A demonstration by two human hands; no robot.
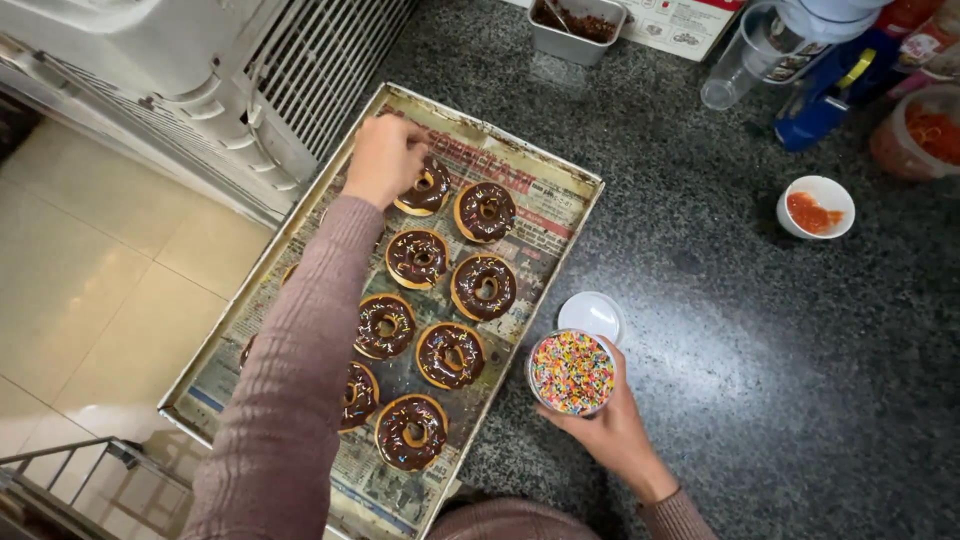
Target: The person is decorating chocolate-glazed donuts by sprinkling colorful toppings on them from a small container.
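Sprinkle tub (571, 373) gripped by right hand (612, 427) | left hand (384, 159) pinched closed over doughnut (427, 187) | newspaper-lined tray (575, 180)

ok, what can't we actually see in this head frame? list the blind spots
- Left hand fingertips: curled downward over the top doughnut, so any pinch of sprinkles is hidden.
- Doughnuts in the tray's left column: mostly hidden under the left sleeve.
- Sprinkle tub wall: only its open top shows; the right hand covers its side.
- Metal container at the top: cut by the frame edge, dark contents unclear.
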